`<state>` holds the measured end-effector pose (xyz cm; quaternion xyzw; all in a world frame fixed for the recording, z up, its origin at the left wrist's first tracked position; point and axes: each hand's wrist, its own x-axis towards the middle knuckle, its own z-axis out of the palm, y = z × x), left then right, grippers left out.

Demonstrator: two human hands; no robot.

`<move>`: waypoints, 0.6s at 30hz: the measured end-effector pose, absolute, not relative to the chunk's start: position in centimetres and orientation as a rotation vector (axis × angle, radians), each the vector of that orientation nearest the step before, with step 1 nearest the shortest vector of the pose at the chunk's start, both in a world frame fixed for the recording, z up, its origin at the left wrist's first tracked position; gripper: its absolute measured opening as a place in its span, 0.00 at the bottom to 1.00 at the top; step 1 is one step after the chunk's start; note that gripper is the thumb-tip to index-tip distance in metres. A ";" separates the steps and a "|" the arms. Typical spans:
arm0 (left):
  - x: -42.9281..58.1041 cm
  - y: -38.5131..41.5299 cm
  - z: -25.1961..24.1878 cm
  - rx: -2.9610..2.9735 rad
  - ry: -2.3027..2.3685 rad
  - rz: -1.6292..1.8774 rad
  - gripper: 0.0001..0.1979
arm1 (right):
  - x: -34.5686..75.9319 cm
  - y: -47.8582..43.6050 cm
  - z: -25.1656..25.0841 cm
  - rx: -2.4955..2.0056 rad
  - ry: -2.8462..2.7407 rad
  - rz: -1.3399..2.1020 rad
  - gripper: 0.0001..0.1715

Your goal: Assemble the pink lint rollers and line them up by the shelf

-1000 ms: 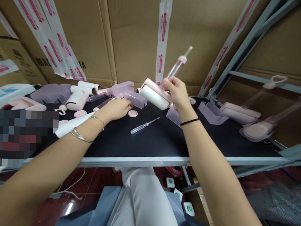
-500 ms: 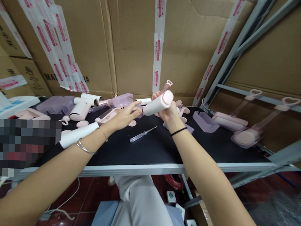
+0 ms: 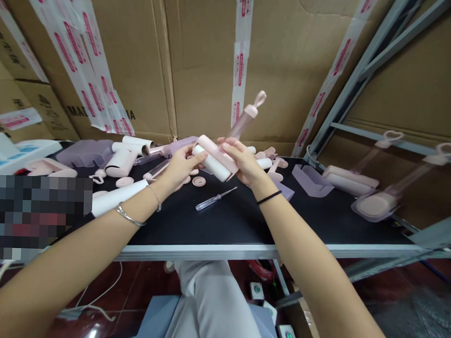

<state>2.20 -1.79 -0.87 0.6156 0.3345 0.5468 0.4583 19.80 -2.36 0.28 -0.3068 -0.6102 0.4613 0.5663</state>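
Between my two hands is a pink lint roller point(image 3: 215, 158) with a white roll, held above the black tabletop. Its clear pink handle with a loop at the end points up and away to the right. My left hand point(image 3: 181, 168) grips the left end of the roller, thumb against the white roll. Around its right end and the base of the handle, my right hand point(image 3: 242, 159) is closed. Below the hands lies a clear-handled screwdriver point(image 3: 216, 198). Small round pink caps point(image 3: 199, 181) rest near my left fingers.
White rolls point(image 3: 120, 196), purple translucent covers point(image 3: 84, 153) and pink parts lie on the left. At right stand a purple cover point(image 3: 312, 181) and two lint rollers with heart-shaped loops point(image 3: 351, 179). Cardboard point(image 3: 199, 64) walls the back; a metal frame point(image 3: 336, 111) rises at right.
The lint roller has turned from end-on to lying crosswise, its handle now standing higher. My left hand has gone from resting near its end to gripping it.
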 end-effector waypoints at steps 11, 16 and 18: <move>1.6 -2.1 -1.4 2.316 1.095 1.075 0.27 | 27.8 -3.3 4.0 -0.895 -1.121 0.305 0.24; 7.2 -4.9 1.4 2.770 0.776 0.782 0.24 | 33.5 -9.7 3.9 -0.814 -0.941 0.155 0.14; 10.9 -5.5 1.9 2.736 0.552 0.697 0.26 | 34.3 -11.5 3.2 -0.778 -0.872 0.106 0.12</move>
